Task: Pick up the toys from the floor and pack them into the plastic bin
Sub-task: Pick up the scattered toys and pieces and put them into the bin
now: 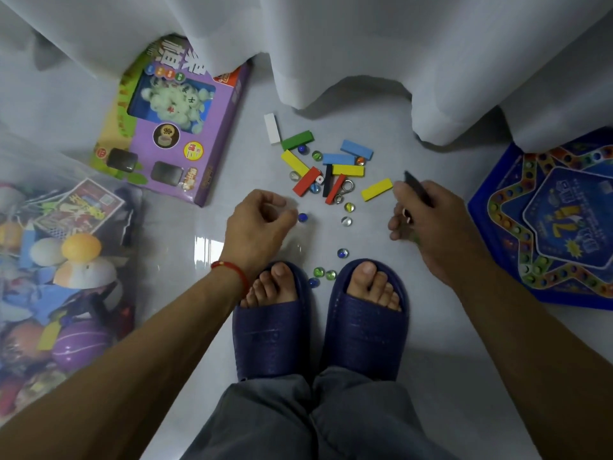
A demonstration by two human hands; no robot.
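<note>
Coloured wooden blocks [331,167] and glass marbles [343,253] lie scattered on the pale floor [185,247] ahead of my slippers [365,323]. My left hand [257,224] hangs just above the floor with fingers curled; I cannot tell whether it holds anything, though a blue marble [302,217] sits just beside its fingertips. My right hand [428,220] grips a black block [418,193]. The clear plastic bin [63,280], already holding toys, stands at my far left.

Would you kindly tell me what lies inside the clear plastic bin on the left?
The plastic bin holds a card box, balls and a purple ball; deeper items are blurred.
</note>
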